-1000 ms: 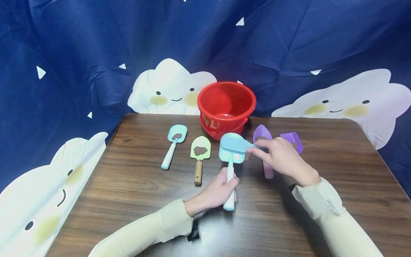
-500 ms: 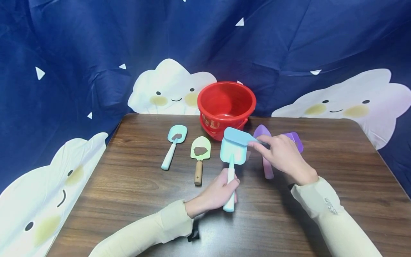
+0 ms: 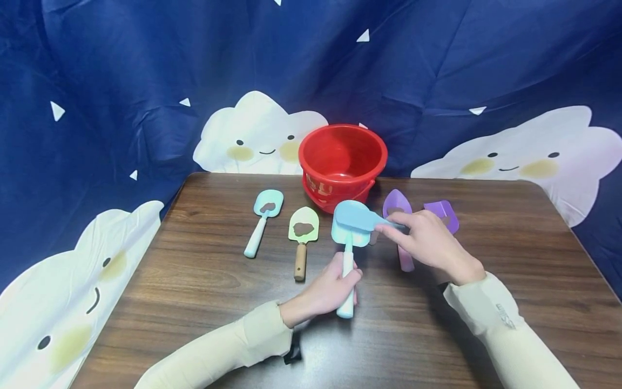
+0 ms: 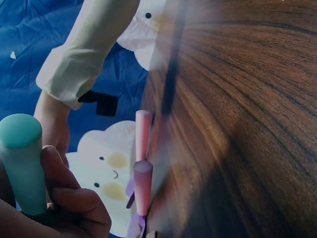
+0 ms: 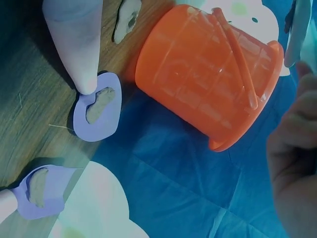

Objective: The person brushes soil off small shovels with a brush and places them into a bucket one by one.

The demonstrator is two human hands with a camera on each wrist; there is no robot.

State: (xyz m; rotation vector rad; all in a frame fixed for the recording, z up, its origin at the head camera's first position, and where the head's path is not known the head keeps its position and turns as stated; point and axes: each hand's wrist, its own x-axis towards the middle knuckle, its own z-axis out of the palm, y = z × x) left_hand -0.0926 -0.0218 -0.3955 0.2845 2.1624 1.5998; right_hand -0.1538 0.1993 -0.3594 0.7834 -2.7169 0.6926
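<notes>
Blue and white, the shovel (image 3: pixel 360 238) is held up over the desk (image 3: pixel 209 237), in the middle, in front of the red bucket (image 3: pixel 335 192). Just now the flat blue tool (image 3: pixel 357 218) came back down. Half a second ago it was up at the far edge of the shovel's head; now it lies across the middle, much like it did a second ago. So this looks like rubbing back and forth, and I think the rubbing is not done. No brown shows on the part of the head that can be seen, but the tool hides some of it. The left hand (image 3: pixel 332 283) has its thumb and fingers wrapped round the shovel's white handle. That arm comes in low from the left, and the shovel's head points away from the person. The right hand (image 3: pixel 432 237) pinches the thin end of the tool. Its arm reaches in from the right, with the hand bent over so the tool points left. Other shovels lie on the desk with brown patches (image 3: pixel 303 229) on them: a light blue one (image 3: pixel 260 227), a green one (image 3: pixel 300 256), a pointed purple one (image 3: pixel 395 199) and a square purple one (image 3: pixel 453 216).
</notes>
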